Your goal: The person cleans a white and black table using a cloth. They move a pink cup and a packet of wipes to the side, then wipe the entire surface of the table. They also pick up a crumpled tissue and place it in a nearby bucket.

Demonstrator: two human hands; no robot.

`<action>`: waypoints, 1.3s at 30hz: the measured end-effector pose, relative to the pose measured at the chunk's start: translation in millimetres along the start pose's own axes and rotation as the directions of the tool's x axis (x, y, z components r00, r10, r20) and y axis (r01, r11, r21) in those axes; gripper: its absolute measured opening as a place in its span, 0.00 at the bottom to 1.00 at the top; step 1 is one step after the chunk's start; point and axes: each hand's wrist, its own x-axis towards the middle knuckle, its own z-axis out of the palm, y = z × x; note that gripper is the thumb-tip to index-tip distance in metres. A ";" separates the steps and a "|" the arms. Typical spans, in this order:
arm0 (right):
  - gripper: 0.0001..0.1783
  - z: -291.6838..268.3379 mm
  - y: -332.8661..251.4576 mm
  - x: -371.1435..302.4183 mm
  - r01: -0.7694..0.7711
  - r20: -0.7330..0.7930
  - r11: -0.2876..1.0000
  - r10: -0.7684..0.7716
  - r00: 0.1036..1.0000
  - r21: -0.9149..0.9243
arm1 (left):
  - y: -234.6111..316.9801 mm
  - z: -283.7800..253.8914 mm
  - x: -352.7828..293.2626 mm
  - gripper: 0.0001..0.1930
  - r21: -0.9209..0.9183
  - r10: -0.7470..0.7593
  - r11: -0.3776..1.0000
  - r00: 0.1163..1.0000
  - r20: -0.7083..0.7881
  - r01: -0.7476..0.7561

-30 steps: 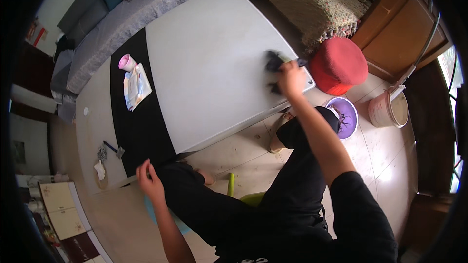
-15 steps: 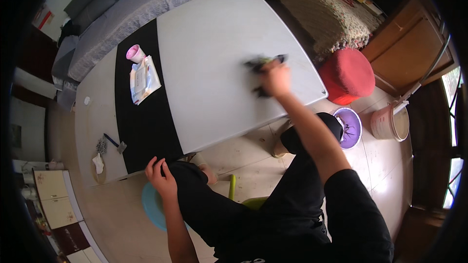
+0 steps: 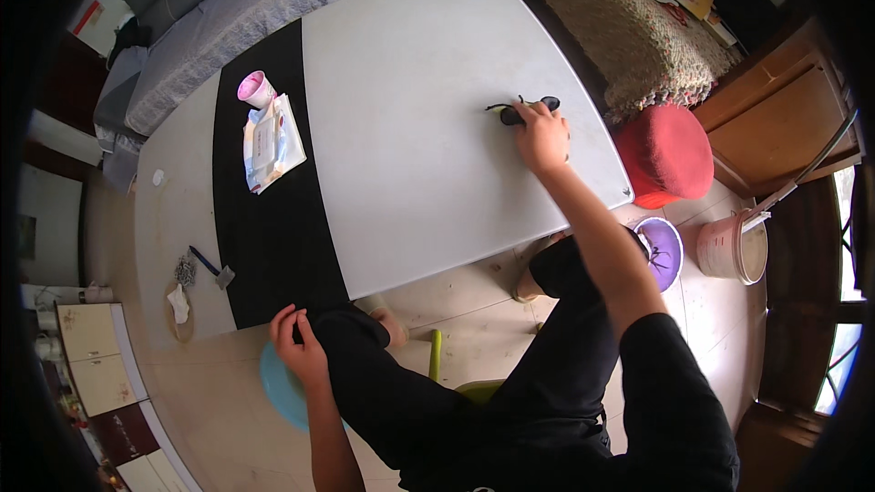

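Dark-lensed sunglasses point(image 3: 550, 103) are on the grey-white part of the table, toward its right side. Over their middle, between the two lenses, the fingers of my right hand point(image 3: 543, 138) are closed. One thin black arm of the sunglasses sticks out to the left, and my fingers hide the bridge. Beside my left knee, at the table's front edge, my left hand point(image 3: 301, 346) rests with loosely bent fingers slightly apart, holding nothing.
On the black strip of the table point(image 3: 365, 219) stand a pink cup point(image 3: 256, 89) and a wipes pack point(image 3: 273, 146). A blue-handled razor point(image 3: 211, 266) and crumpled tissue point(image 3: 179, 304) lie at left. At right are a red stool point(image 3: 663, 155), purple basin point(image 3: 663, 255) and pink bucket point(image 3: 729, 249).
My right hand has moved slightly right, and the sunglasses, blurred before, now show clearly at the tabletop. My left hand's fingers have curled a little. The view has shifted slightly.
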 end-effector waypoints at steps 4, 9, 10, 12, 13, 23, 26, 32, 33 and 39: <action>0.15 7.5 -25.4 -24.6 0.061 0.048 0.998 -0.059 0.997 -0.026 | -3.7 3.3 0.8 0.06 -0.030 0.013 0.999 1.000 -0.001 -0.013; 0.15 13.5 26.1 -24.4 0.358 -0.040 0.904 -0.359 0.932 0.232 | -4.3 -2.9 -2.4 0.06 -0.022 -0.021 1.000 1.000 0.001 0.021; 0.13 2.6 30.9 1.4 0.135 0.114 0.989 -0.142 0.983 0.066 | -3.3 -3.2 -1.9 0.06 -0.003 -0.017 1.000 1.000 0.015 0.017; 0.08 -5.3 42.1 36.0 -0.147 0.015 0.988 0.148 0.989 -0.050 | -0.3 -2.0 1.3 0.06 -0.013 -0.003 1.000 1.000 0.030 0.003; 0.07 1.4 34.5 38.2 -0.268 0.049 0.963 0.269 0.962 -0.021 | -0.9 0.6 1.3 0.06 -0.036 0.001 0.999 0.999 0.033 0.000; 0.13 3.3 -3.5 -49.2 0.486 0.032 0.873 -0.487 0.873 0.029 | -4.1 -5.3 -3.6 0.06 -0.054 -0.046 0.997 0.999 0.009 0.047; 0.11 -8.3 34.7 17.1 0.024 -0.058 1.000 -0.025 0.998 -0.021 | 3.4 -3.6 0.4 0.06 -0.024 -0.041 0.999 0.999 0.024 0.042; 0.06 23.9 -48.6 -32.6 0.165 0.119 0.986 -0.165 0.979 0.005 | -1.1 2.7 0.1 0.07 -0.049 -0.005 0.999 1.000 -0.009 0.005; 0.08 8.8 -59.0 -54.4 0.287 0.141 0.948 -0.305 0.942 0.136 | -4.0 2.9 -0.4 0.07 -0.058 -0.008 0.998 1.000 -0.007 0.007; 0.11 3.1 43.2 -16.0 0.167 0.219 0.986 -0.164 0.962 0.004 | 7.1 -4.4 -2.5 0.07 -0.026 -0.030 0.999 1.000 0.001 0.030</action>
